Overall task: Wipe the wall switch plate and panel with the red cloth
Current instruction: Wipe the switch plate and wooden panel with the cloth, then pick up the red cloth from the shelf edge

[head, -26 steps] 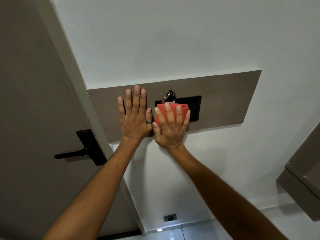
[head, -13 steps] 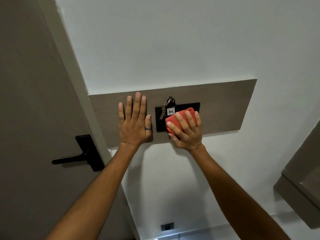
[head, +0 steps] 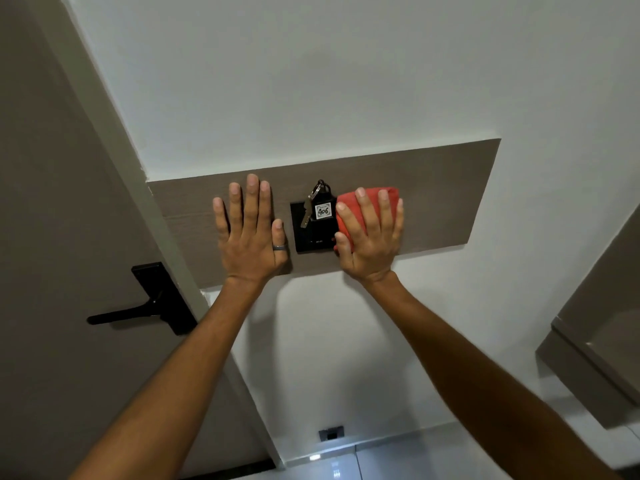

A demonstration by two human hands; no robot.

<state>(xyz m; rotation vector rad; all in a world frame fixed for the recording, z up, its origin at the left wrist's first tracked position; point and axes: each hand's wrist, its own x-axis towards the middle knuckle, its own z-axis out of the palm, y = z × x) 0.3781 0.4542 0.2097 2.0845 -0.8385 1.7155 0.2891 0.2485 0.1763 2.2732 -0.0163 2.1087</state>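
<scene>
Cloth (head: 371, 195) slid right, now at plate's (head: 311, 237) right edge, mid-frame, pressed under flat R hand (head: 370, 237). L hand (head: 249, 237) spread flat on panel (head: 450, 195). Plate looks mostly done; panel prob. still left.

**Dim, even indoor light with wide-angle bend**

Muted light spreads evenly over the white wall (head: 346, 81). A soft shadow lies beneath the left hand (head: 251, 233). Glare glints on the floor (head: 381, 459). Straight edges bow near the corners, and focus is fairly sharp.

A white tag (head: 323, 211) on the key fob hanging at the black switch plate (head: 313, 233) reads "406".
</scene>
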